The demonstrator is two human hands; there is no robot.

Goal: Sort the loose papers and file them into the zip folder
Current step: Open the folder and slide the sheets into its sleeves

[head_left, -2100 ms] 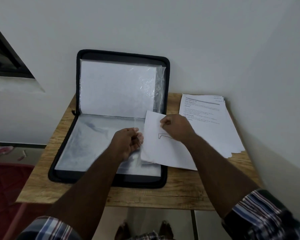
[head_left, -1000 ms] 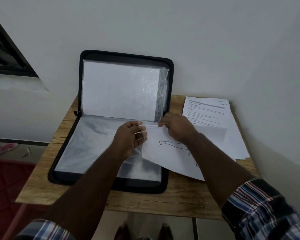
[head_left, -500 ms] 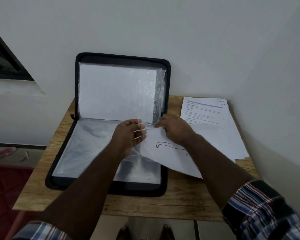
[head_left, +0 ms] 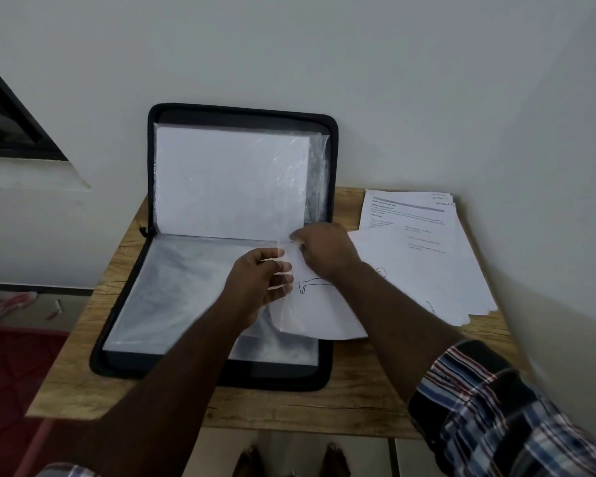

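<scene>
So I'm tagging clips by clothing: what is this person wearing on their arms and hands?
Both forearms are bare. The left hand and right hand show no gloves, and I can see no rings or watch. The right sleeve is a plaid weave in dark blue, white and red, pushed up above the forearm. A sliver of the same plaid left sleeve shows at the bottom edge.

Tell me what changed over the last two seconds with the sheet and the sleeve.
The right hand moved the drawn sheet up toward the zip folder spine, its corner now at the plastic sleeve edge, which the left hand pinches open. Sheet not yet inside. Paper stack unchanged.
</scene>
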